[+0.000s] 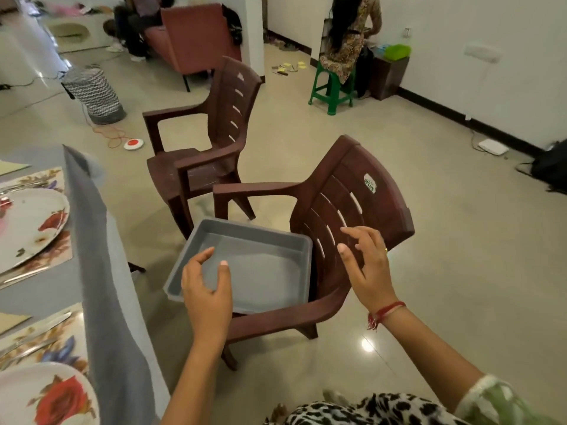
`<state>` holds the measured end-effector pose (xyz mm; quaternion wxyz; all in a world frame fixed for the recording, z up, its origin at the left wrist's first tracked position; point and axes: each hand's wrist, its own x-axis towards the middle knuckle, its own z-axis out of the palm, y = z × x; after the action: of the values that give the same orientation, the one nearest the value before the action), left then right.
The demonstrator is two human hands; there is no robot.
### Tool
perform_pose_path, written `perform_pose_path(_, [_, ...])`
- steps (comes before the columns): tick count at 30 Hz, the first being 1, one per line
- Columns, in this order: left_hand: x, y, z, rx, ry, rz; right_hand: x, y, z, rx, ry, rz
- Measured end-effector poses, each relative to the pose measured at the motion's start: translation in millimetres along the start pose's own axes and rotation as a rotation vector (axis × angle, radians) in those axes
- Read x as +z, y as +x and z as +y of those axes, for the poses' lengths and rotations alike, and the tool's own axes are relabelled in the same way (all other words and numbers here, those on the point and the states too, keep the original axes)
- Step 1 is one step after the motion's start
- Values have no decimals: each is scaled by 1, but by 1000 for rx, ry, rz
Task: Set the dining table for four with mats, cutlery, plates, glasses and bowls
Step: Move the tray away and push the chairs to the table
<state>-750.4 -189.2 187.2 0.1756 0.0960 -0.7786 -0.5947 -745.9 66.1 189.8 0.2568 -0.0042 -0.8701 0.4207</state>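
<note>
An empty grey tray (260,240) lies on the seat of the nearer brown plastic chair (346,191). My left hand (207,289) hovers over the tray's near left corner, fingers loosely curved, holding nothing. My right hand (366,265) is spread in front of the chair's slatted back, also empty. At the left edge, the dining table (46,289) under a grey cloth carries two floral mats (52,256) (55,342), each with a white rose-patterned plate (27,225) (46,397) and cutlery (30,335) beside it.
A second brown chair (211,130) stands behind the first. Further off are a zigzag-patterned basket (95,93), a red-and-white round device (133,143) with an orange cable on the floor, a green stool (333,87) with a person sitting, and a pink sofa (190,38).
</note>
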Motion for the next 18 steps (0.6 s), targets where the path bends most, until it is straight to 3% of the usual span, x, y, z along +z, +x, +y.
perform_pose_path(7, [42,8,11,-27,50,95,-11,65,38,-125,19,-72])
perform_pose_path(18, [179,-15,38,-38,177,325,-51,171,114,-291,317,-216])
